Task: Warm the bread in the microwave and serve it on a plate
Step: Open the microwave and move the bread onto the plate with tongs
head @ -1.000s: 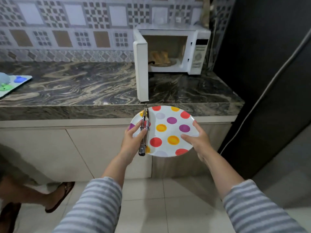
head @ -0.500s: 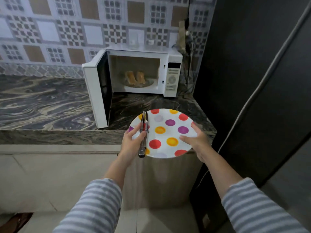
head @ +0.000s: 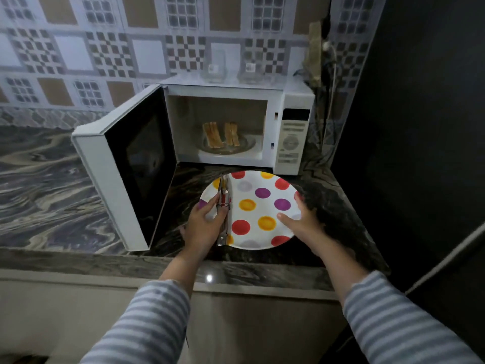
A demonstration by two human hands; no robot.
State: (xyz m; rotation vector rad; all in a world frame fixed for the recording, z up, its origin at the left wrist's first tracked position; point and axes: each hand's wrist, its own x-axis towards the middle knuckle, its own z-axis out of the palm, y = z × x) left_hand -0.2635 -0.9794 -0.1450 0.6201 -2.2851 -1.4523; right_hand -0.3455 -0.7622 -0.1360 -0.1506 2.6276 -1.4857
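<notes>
**Plate held at the open microwave, bread inside**

Head view: the person holds a white plate (head: 259, 206) with red, yellow and purple dots in both hands, low over the dark marbled table (head: 52, 185), just in front of the microwave (head: 291, 132). Whether the plate touches the table or hangs just above it is hard to tell from this angle.

The left hand (head: 203, 227) takes the plate's left rim, its grip curled so that it pins a pair of metal tongs (head: 223, 214) against the plate; the tongs lie lengthwise along that rim, their arms together. The right hand (head: 301, 222) takes the right rim, thumb on top of the plate and fingers curled under its edge. Both forearms wear grey striped sleeves (head: 147, 327).

The microwave door (head: 131, 169) stands swung wide to the left. Inside, the bread (head: 220, 134), several toasted slices in two leaning groups, sits on the glass turntable (head: 246, 145), well apart from the plate. Two clear glasses (head: 217, 69) stand on top of the microwave, against the patterned tile wall (head: 105, 48). A cable (head: 333, 82) hangs down behind the microwave's right corner.
</notes>
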